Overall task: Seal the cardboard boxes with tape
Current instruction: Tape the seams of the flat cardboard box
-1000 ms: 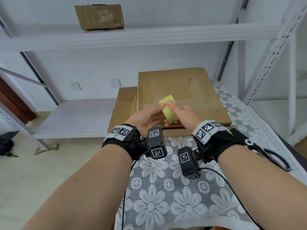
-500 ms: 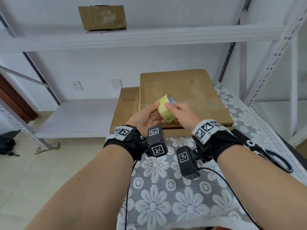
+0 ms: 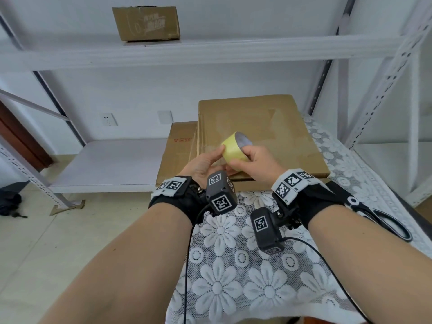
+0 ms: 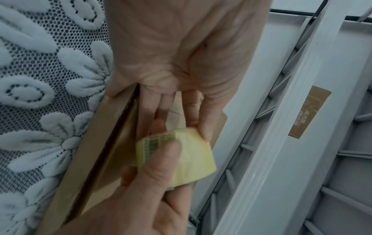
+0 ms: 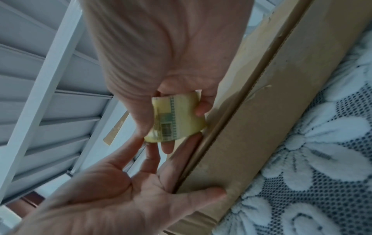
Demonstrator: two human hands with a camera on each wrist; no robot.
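Note:
A yellow tape roll point(image 3: 233, 148) hangs above a flat brown cardboard box point(image 3: 268, 122) on the table. My right hand point(image 3: 257, 162) grips the roll with thumb and curled fingers around its rim. My left hand point(image 3: 205, 160) lies beside it with straight fingers, and its thumb tip touches the roll's outer face. In the left wrist view the roll point(image 4: 189, 159) sits between my left thumb and my right hand point(image 4: 141, 198). In the right wrist view my right hand point(image 5: 161, 55) holds the roll point(image 5: 177, 117) over my left hand's point(image 5: 112, 198) bare palm.
A second flat cardboard box point(image 3: 180, 146) lies under the first and sticks out to the left. Black scissors point(image 3: 383, 220) lie on the lace tablecloth point(image 3: 245, 277) at my right forearm. A small box point(image 3: 146, 23) stands on the upper shelf. White rack posts point(image 3: 383, 83) rise at the right.
The roll has turned in my right hand from edge-on until its hollow core faces up and away. My left thumb now rests on its outer face.

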